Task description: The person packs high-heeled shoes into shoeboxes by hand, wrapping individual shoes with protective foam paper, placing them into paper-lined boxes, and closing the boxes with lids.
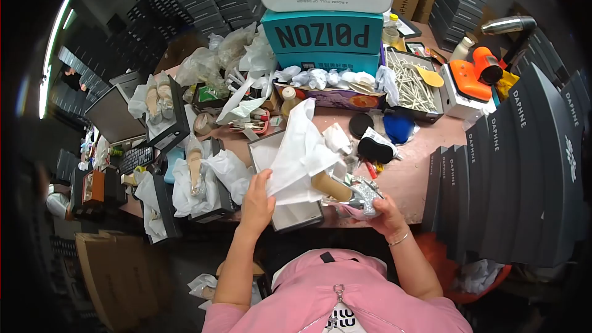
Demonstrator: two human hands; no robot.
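"Right hand [388, 213]: what is gripped?"

"One silver, glittery shoe [367, 201], held in curled fingers at ten o'clock from the palm."

"Left hand [256, 205]?"

"Sited at nine o'clock from the right; white tissue paper [293, 160] is pinched at one edge."

"Further out?"

"One open grey box [296, 216] is set beneath the paper, between the hands. Dark DAPHNE boxes [502, 172] are stood at two o'clock; one turquoise POIZON box [320, 36] is stacked at eleven."
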